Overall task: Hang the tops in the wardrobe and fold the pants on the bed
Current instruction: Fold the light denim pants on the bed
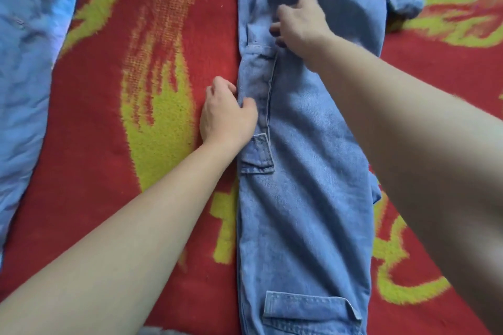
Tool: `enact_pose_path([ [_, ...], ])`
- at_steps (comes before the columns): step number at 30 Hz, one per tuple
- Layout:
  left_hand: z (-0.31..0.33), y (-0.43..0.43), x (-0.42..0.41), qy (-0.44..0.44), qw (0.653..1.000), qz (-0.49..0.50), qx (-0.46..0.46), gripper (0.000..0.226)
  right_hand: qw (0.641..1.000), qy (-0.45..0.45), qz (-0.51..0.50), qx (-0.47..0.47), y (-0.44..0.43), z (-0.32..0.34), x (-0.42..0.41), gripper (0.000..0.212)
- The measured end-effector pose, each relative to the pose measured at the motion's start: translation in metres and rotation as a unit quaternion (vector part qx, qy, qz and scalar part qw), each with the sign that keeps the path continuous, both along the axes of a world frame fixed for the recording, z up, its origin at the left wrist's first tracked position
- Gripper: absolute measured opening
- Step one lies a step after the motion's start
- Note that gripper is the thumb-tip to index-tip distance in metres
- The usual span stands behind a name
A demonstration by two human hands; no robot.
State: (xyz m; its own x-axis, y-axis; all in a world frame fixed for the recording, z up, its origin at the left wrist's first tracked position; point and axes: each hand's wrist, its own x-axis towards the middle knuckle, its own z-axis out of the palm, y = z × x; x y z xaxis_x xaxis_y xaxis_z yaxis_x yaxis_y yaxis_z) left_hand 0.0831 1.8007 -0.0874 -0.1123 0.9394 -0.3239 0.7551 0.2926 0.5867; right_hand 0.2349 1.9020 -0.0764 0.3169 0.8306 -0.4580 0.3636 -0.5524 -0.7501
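A pair of light blue jeans [307, 177] with cargo pockets lies lengthwise down the middle of the bed, its legs laid one over the other. The far end is turned over in a loose fold near the top of the view. My left hand [227, 114] pinches the jeans' left edge, thumb on top and fingers curled beneath the cloth. My right hand [298, 17] lies farther up on the denim, index finger stretched toward the fold, the other fingers partly bent on the fabric.
The bed is covered by a red blanket [109, 144] with a yellow-green floral pattern. A light blue quilt [24, 62] is bunched along the left side.
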Motion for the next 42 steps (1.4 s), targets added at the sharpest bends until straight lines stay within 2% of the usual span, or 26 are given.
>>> enact_pose_path([
  [2, 0.004, 0.011, 0.006, 0.055, 0.995, -0.059, 0.062, 0.036, 0.999, 0.02, -0.038, 0.001, -0.002, 0.002, 0.008, 0.083],
  [4, 0.005, 0.034, 0.015, 0.098, 0.984, -0.112, 0.102, 0.059, 0.998, -0.05, -0.026, 0.021, -0.005, 0.01, 0.015, 0.084],
  [6, 0.004, 0.068, 0.024, 0.149, 0.971, -0.173, 0.073, 0.082, 0.982, -0.151, -0.026, 0.107, -0.005, 0.016, 0.019, 0.081],
  [8, 0.003, 0.1, 0.03, 0.184, 0.956, -0.227, 0.02, 0.092, 0.973, -0.155, -0.04, 0.168, 0.003, 0.018, 0.023, 0.078],
  [9, 0.0, 0.113, 0.029, 0.189, 0.954, -0.233, 0.002, 0.089, 0.975, -0.123, -0.078, 0.17, 0.012, 0.016, 0.028, 0.074],
  [10, -0.003, 0.124, 0.026, 0.191, 0.956, -0.222, -0.011, 0.085, 0.975, -0.048, -0.15, 0.158, 0.022, 0.018, 0.032, 0.07],
  [11, -0.009, 0.132, 0.02, 0.196, 0.959, -0.205, -0.021, 0.082, 0.957, 0.063, -0.244, 0.141, 0.033, 0.022, 0.036, 0.066],
  [13, -0.023, 0.139, 0.007, 0.222, 0.953, -0.206, -0.033, 0.08, 0.879, 0.261, -0.383, 0.11, 0.052, 0.026, 0.046, 0.064],
  [14, -0.03, 0.139, 0.003, 0.229, 0.949, -0.217, -0.031, 0.079, 0.857, 0.292, -0.409, 0.112, 0.059, 0.027, 0.051, 0.064],
  [16, -0.038, 0.139, 0.0, 0.219, 0.948, -0.229, -0.023, 0.078, 0.871, 0.219, -0.418, 0.136, 0.069, 0.025, 0.061, 0.062],
  [18, -0.042, 0.141, 0.0, 0.212, 0.949, -0.231, -0.023, 0.076, 0.902, 0.064, -0.362, 0.225, 0.081, 0.021, 0.068, 0.049],
  [20, -0.041, 0.142, -0.002, 0.214, 0.948, -0.234, -0.026, 0.075, 0.915, -0.013, -0.25, 0.317, 0.099, 0.024, 0.065, 0.038],
  [22, -0.041, 0.143, -0.004, 0.208, 0.947, -0.241, -0.037, 0.076, 0.923, -0.095, -0.154, 0.34, 0.118, 0.026, 0.057, 0.027],
  [25, -0.04, 0.144, -0.005, 0.189, 0.95, -0.244, -0.045, 0.086, 0.881, -0.225, -0.059, 0.411, 0.154, 0.023, 0.035, 0.024],
  [26, -0.041, 0.143, -0.006, 0.186, 0.951, -0.242, -0.043, 0.09, 0.89, -0.231, -0.011, 0.393, 0.17, 0.014, 0.028, 0.028],
  [28, -0.041, 0.143, -0.006, 0.183, 0.953, -0.239, -0.042, 0.093, 0.942, -0.192, 0.143, 0.237, 0.189, 0.0, 0.011, 0.053],
  [29, -0.041, 0.143, -0.006, 0.182, 0.953, -0.237, -0.044, 0.095, 0.952, -0.173, 0.205, 0.15, 0.191, -0.007, 0.005, 0.069],
  [30, -0.041, 0.144, -0.005, 0.182, 0.953, -0.236, -0.046, 0.096, 0.947, -0.176, 0.248, 0.101, 0.194, -0.016, 0.005, 0.08],
  [31, -0.04, 0.144, -0.005, 0.181, 0.953, -0.238, -0.048, 0.098, 0.946, -0.167, 0.267, 0.079, 0.19, -0.017, 0.004, 0.078],
  [32, -0.04, 0.144, -0.005, 0.181, 0.953, -0.239, -0.05, 0.097, 0.946, -0.163, 0.266, 0.092, 0.185, -0.019, 0.005, 0.066],
  [33, -0.04, 0.145, -0.005, 0.182, 0.952, -0.241, -0.052, 0.095, 0.949, -0.16, 0.243, 0.121, 0.177, -0.018, 0.008, 0.055],
  [35, -0.041, 0.145, -0.005, 0.191, 0.949, -0.243, -0.056, 0.085, 0.945, -0.186, 0.205, 0.174, 0.155, -0.019, 0.02, 0.049],
  [38, -0.044, 0.146, -0.003, 0.202, 0.948, -0.24, -0.055, 0.076, 0.888, -0.321, 0.217, 0.248, 0.103, -0.021, 0.034, 0.048],
  [40, -0.045, 0.147, -0.004, 0.21, 0.947, -0.238, -0.046, 0.075, 0.85, -0.398, 0.225, 0.263, 0.06, -0.014, 0.041, 0.047],
  [42, -0.046, 0.147, -0.003, 0.214, 0.948, -0.234, -0.038, 0.074, 0.827, -0.444, 0.236, 0.25, 0.015, -0.006, 0.047, 0.048],
])
